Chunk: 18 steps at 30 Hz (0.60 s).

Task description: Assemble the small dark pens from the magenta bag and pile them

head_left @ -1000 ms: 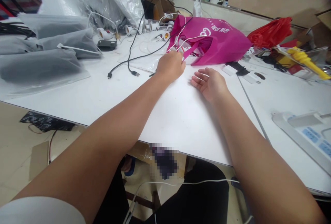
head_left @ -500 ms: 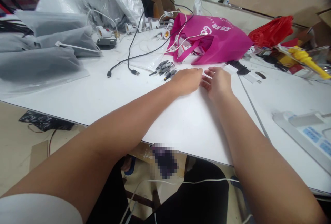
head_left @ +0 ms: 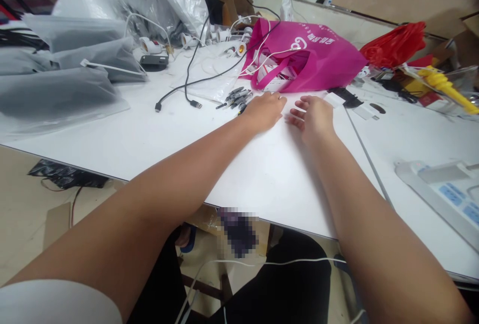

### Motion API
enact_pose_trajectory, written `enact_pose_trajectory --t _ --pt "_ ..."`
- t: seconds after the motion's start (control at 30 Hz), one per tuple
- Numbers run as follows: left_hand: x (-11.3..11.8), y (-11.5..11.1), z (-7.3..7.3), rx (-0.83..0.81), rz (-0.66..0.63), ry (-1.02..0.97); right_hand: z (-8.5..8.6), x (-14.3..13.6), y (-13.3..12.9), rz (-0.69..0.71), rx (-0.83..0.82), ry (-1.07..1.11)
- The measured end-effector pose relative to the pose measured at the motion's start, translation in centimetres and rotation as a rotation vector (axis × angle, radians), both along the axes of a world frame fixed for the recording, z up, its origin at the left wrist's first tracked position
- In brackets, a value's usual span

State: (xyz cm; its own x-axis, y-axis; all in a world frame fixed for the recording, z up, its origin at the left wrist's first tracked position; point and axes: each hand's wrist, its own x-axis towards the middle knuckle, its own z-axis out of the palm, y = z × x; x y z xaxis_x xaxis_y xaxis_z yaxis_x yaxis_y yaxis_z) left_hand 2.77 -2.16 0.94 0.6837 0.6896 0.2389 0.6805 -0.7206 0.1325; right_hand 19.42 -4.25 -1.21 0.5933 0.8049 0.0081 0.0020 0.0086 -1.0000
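Pens (head_left: 238, 97) lie heaped on the table (head_left: 262, 174) beside my left hand (head_left: 265, 111), whose grip I cannot tell, while my right hand (head_left: 315, 117) curves open opposite, so handling them seems the step, and the next move calls for a careful pinch.

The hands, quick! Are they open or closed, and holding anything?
Left hand: beside the small grey pieces; can't tell if open, closed or holding something.
Right hand: open, loosely curved, nothing seen in it.

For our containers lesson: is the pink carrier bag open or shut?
Open: the pink carrier bag's mouth gapes, showing red-and-white packaging inside.
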Motion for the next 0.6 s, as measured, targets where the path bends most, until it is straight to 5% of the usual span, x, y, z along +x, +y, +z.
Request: enact_pose_trajectory --t 0.13,0.37,0.6 --pt "-0.7 1.4 -0.3 0.098 0.093 -0.074 0.9 -0.9 -0.5 -0.051 -0.019 0.015" --pt "-2.1 3.2 -0.5 0.031 0.176 -0.17 2.6 -2.4 -1.7 -0.092 -0.051 0.077" --pt "-3.5 3.7 0.9 0.045 0.208 -0.244 3.0 -2.8 -2.0 -0.092 -0.064 0.078"
